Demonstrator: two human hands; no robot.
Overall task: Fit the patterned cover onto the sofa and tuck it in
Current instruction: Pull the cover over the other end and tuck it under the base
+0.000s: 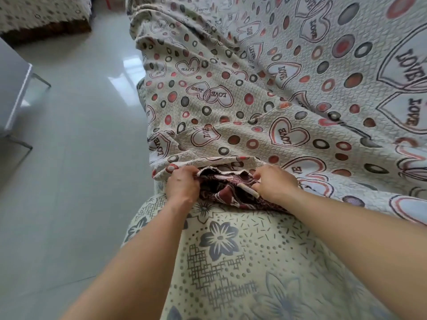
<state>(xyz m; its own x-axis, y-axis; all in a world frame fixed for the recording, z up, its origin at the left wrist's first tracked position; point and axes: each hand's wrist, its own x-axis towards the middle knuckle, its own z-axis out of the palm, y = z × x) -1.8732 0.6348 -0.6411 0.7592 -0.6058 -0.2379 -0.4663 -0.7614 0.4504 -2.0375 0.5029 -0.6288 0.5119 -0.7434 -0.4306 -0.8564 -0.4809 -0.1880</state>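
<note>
The patterned cover (265, 93), cream with red and grey circles and "LOVE" hearts, lies draped over the sofa and fills the upper right. Its near hem is bunched at the middle. My left hand (182, 184) grips that hem on the left side. My right hand (275, 183) pinches the hem on the right side. Between the two hands the sofa's dark red patterned upholstery (228, 192) shows under the lifted edge.
A glossy pale tiled floor (76, 158) runs along the left. A grey table with thin metal legs (13, 88) stands at the left edge. Another covered seat (44, 12) sits at the top left. My flower-print clothing (231, 262) fills the bottom.
</note>
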